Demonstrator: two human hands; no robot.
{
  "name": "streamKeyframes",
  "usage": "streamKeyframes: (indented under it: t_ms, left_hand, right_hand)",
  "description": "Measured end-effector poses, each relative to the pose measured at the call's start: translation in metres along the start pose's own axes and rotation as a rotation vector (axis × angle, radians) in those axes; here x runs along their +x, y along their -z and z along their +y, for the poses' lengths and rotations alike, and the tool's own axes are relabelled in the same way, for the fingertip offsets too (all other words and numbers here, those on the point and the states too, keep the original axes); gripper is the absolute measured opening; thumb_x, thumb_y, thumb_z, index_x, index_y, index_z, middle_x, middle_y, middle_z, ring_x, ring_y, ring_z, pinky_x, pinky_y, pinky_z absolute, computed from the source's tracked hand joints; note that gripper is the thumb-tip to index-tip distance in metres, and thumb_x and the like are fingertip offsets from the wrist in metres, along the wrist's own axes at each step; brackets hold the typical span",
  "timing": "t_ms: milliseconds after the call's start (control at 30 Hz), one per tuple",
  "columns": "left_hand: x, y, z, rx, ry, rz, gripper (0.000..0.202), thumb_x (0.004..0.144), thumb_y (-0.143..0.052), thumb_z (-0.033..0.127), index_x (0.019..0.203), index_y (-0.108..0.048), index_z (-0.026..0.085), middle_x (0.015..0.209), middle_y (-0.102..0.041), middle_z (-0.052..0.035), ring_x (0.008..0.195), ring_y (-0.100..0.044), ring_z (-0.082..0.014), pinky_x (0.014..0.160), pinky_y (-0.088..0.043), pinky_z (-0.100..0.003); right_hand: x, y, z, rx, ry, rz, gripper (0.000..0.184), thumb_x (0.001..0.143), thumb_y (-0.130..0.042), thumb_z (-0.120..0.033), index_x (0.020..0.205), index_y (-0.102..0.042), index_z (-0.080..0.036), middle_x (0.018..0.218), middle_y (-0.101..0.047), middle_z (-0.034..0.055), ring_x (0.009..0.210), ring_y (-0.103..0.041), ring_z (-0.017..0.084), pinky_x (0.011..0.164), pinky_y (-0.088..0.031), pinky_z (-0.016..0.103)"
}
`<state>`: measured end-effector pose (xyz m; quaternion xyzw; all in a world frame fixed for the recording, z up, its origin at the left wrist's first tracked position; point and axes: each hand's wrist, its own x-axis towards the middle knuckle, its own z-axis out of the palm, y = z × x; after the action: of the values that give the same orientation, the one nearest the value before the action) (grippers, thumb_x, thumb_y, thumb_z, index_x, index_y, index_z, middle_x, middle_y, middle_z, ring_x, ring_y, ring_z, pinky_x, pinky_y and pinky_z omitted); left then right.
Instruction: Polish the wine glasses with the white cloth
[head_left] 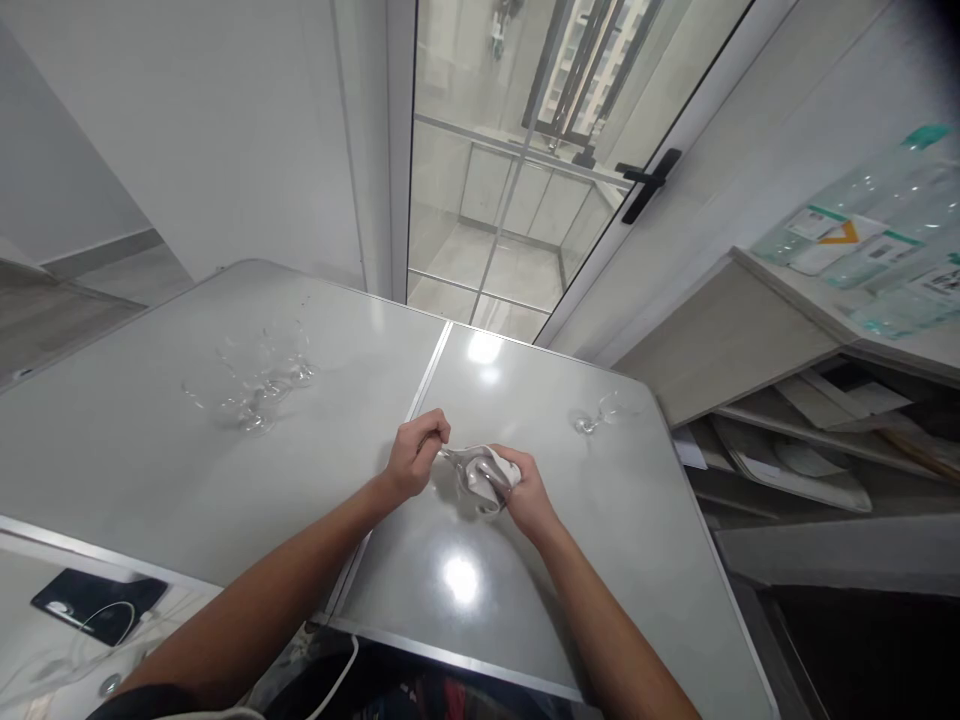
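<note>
In front of me, over the table, a clear stemmed glass [454, 461] is tilted on its side. My left hand [414, 456] is closed around its stem end, the fingers curled together. A light grey-white cloth [491, 470] is bunched at the bowl; whether it lies inside or around the bowl is hard to tell. My right hand [529, 492] grips the cloth at the bowl's right side, its fingertips partly hidden behind it. Farther right lies another clear stemmed glass [586, 424]. Several clear glasses [259, 405] stand or lie grouped at the left, their outlines faint.
The glossy grey table [322, 480] has a metal seam under my hands. Beyond it is a glazed door with a black handle [651, 185]. Plastic bottles [855, 235] rest on a shelf at right. A dark tablet-like device [97, 605] and cables lie at lower left.
</note>
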<state>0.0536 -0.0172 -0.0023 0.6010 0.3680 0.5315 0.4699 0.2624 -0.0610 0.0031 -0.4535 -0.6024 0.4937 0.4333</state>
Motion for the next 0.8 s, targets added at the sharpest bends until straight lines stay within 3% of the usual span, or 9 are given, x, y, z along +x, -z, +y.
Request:
streamKeyframes:
  t_ms: [67, 133, 267, 400, 467, 533, 667, 733, 800]
  left_hand:
    - [-0.003, 0.003, 0.002, 0.031, -0.13, 0.019, 0.012, 0.078, -0.058, 0.025, 0.067, -0.056, 0.022, 0.067, -0.048, -0.0034, 0.063, -0.04, -0.0176, 0.062, -0.034, -0.033]
    - [-0.004, 0.003, 0.002, 0.024, -0.171, 0.036, 0.013, 0.077, -0.06, 0.027, 0.065, -0.056, 0.022, 0.067, -0.048, -0.0044, 0.065, -0.041, -0.019, 0.064, -0.036, -0.034]
    - [-0.001, -0.005, 0.002, -0.073, 0.058, 0.04, 0.009, 0.078, -0.055, 0.026, 0.07, -0.053, 0.022, 0.064, -0.041, -0.0001, 0.058, -0.035, -0.0153, 0.056, -0.03, -0.029]
    - [0.0, -0.012, 0.003, -0.142, 0.218, -0.009, 0.006, 0.078, -0.051, 0.024, 0.073, -0.052, 0.021, 0.062, -0.036, 0.0026, 0.054, -0.032, -0.0127, 0.051, -0.025, -0.025]
    - [-0.002, -0.01, 0.002, -0.07, 0.105, 0.022, 0.008, 0.078, -0.053, 0.024, 0.07, -0.054, 0.021, 0.064, -0.042, 0.0006, 0.057, -0.036, -0.0141, 0.055, -0.03, -0.028]
    - [-0.005, -0.004, -0.001, 0.002, -0.057, 0.066, 0.012, 0.078, -0.058, 0.026, 0.066, -0.056, 0.022, 0.066, -0.047, -0.0026, 0.062, -0.04, -0.0172, 0.061, -0.035, -0.032]
    - [-0.007, 0.008, -0.003, 0.042, -0.182, 0.088, 0.018, 0.076, -0.065, 0.034, 0.063, -0.057, 0.024, 0.063, -0.048, -0.0051, 0.065, -0.044, -0.0217, 0.066, -0.039, -0.038]
    - [-0.005, 0.008, -0.001, 0.047, -0.178, 0.044, 0.015, 0.077, -0.067, 0.033, 0.069, -0.059, 0.023, 0.067, -0.05, -0.0052, 0.066, -0.045, -0.021, 0.066, -0.04, -0.037]
    - [0.0, 0.004, 0.003, 0.027, -0.107, -0.02, 0.013, 0.082, -0.064, 0.034, 0.079, -0.061, 0.022, 0.073, -0.051, -0.0037, 0.064, -0.044, -0.0179, 0.061, -0.039, -0.033]
  right_hand:
    - [0.001, -0.004, 0.0, 0.17, -0.226, -0.083, 0.038, 0.085, -0.075, -0.048, 0.104, -0.079, -0.015, 0.086, -0.079, 0.009, 0.077, -0.074, 0.025, 0.067, -0.059, 0.034]
    - [0.001, -0.005, -0.001, 0.21, -0.271, -0.122, 0.038, 0.085, -0.076, -0.048, 0.103, -0.079, -0.015, 0.084, -0.078, 0.0087, 0.073, -0.073, 0.024, 0.065, -0.058, 0.032]
    - [-0.001, 0.002, -0.005, -0.021, 0.118, 0.039, 0.024, 0.088, -0.075, -0.035, 0.107, -0.08, -0.022, 0.104, -0.079, 0.0088, 0.092, -0.074, 0.025, 0.085, -0.059, 0.038]
    - [-0.003, 0.008, -0.01, -0.222, 0.439, -0.039, 0.021, 0.089, -0.074, -0.028, 0.109, -0.081, -0.028, 0.121, -0.076, 0.0096, 0.108, -0.073, 0.026, 0.095, -0.058, 0.041]
    - [-0.002, 0.005, -0.012, -0.159, 0.339, -0.009, 0.02, 0.087, -0.076, -0.031, 0.106, -0.081, -0.026, 0.116, -0.078, 0.0099, 0.105, -0.074, 0.027, 0.093, -0.059, 0.041]
    - [-0.001, -0.002, -0.012, 0.021, 0.081, 0.008, 0.023, 0.088, -0.074, -0.038, 0.104, -0.08, -0.021, 0.104, -0.08, 0.0106, 0.094, -0.076, 0.026, 0.081, -0.061, 0.038]
    - [0.001, -0.012, -0.011, 0.357, -0.402, -0.228, 0.037, 0.088, -0.069, -0.047, 0.102, -0.076, -0.013, 0.083, -0.078, 0.0124, 0.064, -0.072, 0.022, 0.049, -0.053, 0.026]
    - [0.002, -0.007, -0.012, 0.307, -0.325, -0.16, 0.035, 0.088, -0.07, -0.046, 0.1, -0.077, -0.013, 0.081, -0.077, 0.0114, 0.066, -0.072, 0.022, 0.052, -0.054, 0.027]
    - [0.001, 0.003, -0.015, 0.091, -0.05, 0.002, 0.028, 0.089, -0.07, -0.041, 0.1, -0.079, -0.017, 0.089, -0.078, 0.0102, 0.078, -0.074, 0.024, 0.067, -0.059, 0.033]
